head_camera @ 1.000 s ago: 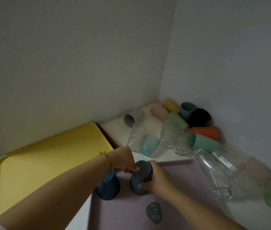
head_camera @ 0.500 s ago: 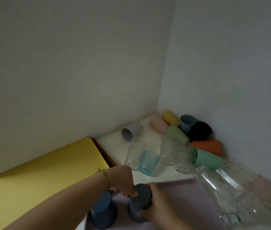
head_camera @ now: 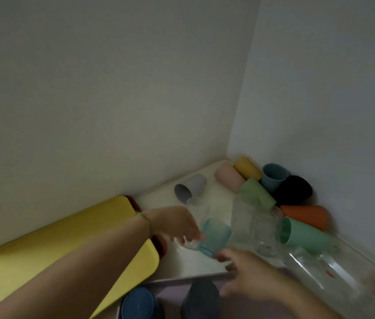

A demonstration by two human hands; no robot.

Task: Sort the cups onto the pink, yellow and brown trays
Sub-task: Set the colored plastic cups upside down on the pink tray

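Two cups stand upside down on the pink tray (head_camera: 177, 280) at the bottom edge: a blue cup (head_camera: 138, 303) and a dark grey cup (head_camera: 201, 300). My right hand (head_camera: 251, 278) hovers just above the grey cup with fingers spread, holding nothing. My left hand (head_camera: 174, 223) reaches over the white surface, its blurred fingers at a translucent light blue cup (head_camera: 216, 233) and a clear glass (head_camera: 197, 209); I cannot tell whether they touch. The yellow tray (head_camera: 67, 245) lies on the left, and the brown tray (head_camera: 161, 246) peeks out from under it.
Toppled cups fill the corner: grey (head_camera: 191, 187), pink (head_camera: 228, 177), yellow (head_camera: 246, 168), blue-grey (head_camera: 274, 176), black (head_camera: 294, 189), light green (head_camera: 257, 192), orange (head_camera: 303, 215), mint (head_camera: 306, 234). Clear glasses (head_camera: 253, 224) and clear bottles (head_camera: 320, 272) lie on the right. Walls close in behind and to the right.
Both hands let go of the dark grey cup, which now stands on the pink tray. They moved away towards the light blue cup and the glasses, and the camera tilted up.
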